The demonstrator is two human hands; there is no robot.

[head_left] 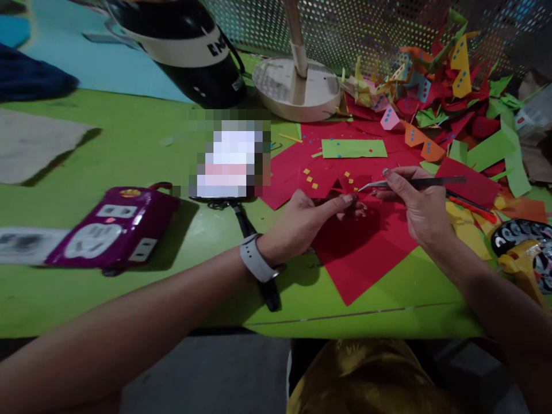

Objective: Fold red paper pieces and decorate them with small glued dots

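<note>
We're looking at paper-craft work area; we're not making out wider building type. Green table [215,230] is bearing red paper [353,264]; dotted folded-paper shapes [461,69] are heaping at right. Perforated screen [267,29] is standing behind; round-based stand [319,103], black-and-white jug [185,63], purple socket block [150,221] are sharing table.

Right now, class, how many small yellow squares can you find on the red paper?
6 in sight: three yellow squares slant down on the left, three more slant down on the right, the lowest by the tweezers. The left hand may hide others.
</note>
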